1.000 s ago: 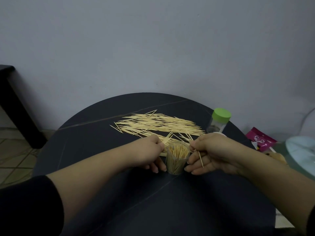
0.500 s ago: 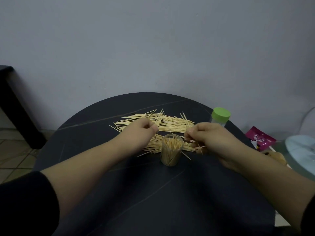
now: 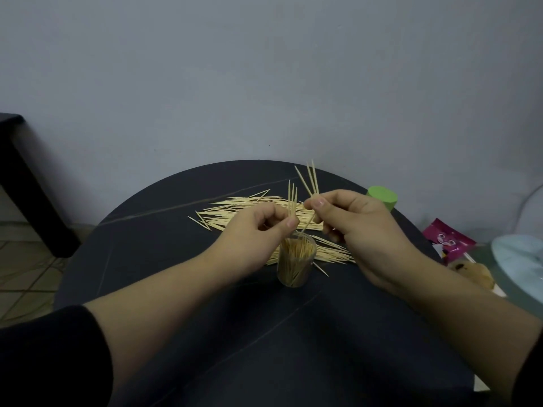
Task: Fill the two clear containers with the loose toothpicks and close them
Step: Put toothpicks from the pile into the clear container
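Toothpicks are off the pile now: left hand fingers pinch a small bunch, tips up. Right hand fingers pinch a few more, fanned and tilted, with one lower end angling down towards the open container. Half a second ago both hands were down in the loose pile gathering; both have since lifted and meet just above the container mouth. Container stands upright on the dark surface between the wrists, densely packed, no lid on. Reads as the next drop-in, probably near full. Plenty of pile left behind it. Green-lidded container sits behind the right hand, contents hidden
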